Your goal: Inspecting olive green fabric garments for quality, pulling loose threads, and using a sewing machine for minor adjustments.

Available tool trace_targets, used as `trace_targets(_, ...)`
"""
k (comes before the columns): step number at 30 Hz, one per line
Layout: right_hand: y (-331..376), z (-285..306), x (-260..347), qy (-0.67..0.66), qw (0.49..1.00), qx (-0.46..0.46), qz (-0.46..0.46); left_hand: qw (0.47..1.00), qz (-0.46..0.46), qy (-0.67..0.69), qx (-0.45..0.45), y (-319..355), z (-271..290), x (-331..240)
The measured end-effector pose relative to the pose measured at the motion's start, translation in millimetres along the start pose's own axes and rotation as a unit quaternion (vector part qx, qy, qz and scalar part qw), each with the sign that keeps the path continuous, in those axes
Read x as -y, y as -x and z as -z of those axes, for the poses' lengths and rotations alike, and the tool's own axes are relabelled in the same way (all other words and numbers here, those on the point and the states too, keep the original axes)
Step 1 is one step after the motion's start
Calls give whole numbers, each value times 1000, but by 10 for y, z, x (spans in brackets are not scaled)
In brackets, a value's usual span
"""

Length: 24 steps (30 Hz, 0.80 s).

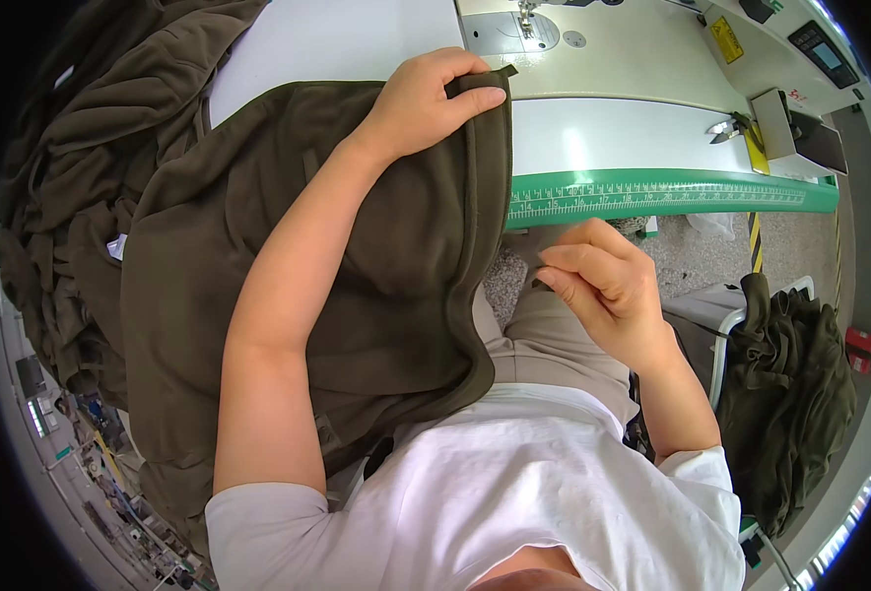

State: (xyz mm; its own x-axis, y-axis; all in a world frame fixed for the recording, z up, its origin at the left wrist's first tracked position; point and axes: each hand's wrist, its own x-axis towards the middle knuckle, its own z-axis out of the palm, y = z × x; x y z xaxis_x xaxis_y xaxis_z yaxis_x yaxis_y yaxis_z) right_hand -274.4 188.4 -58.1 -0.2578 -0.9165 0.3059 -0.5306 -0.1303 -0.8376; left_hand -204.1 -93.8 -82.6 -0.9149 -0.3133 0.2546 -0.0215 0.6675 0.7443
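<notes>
Head camera: your left hand's [428,106] fingers pinch the dark olive fleece-like garment [209,305], spread below-left of them; your right hand's [608,281] curl, contents unclear. Likely soft, floppy; best held by its thick seamed edge [485,187].

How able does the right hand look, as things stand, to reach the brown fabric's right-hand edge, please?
Probably yes: the right hand is close beside the brown fabric, and nothing visible blocks that gap.
</notes>
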Motion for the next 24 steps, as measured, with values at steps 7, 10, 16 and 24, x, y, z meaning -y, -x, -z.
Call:
trace_targets(7,-524,-358,92,-86,990,-48,96,992,-29,120,-22,38,23,41)
trace_targets(10,-706,-423,133,-77,975,-104,179,993,-34,111,-11,52,64,25)
trace_targets(16,-845,-543,-160,-100,981,-156,-60,991,-15,129,18,72,90,-7)
trace_targets(24,-847,-557,-273,-38,979,-174,-98,991,-13,135,-2,77,69,-8)
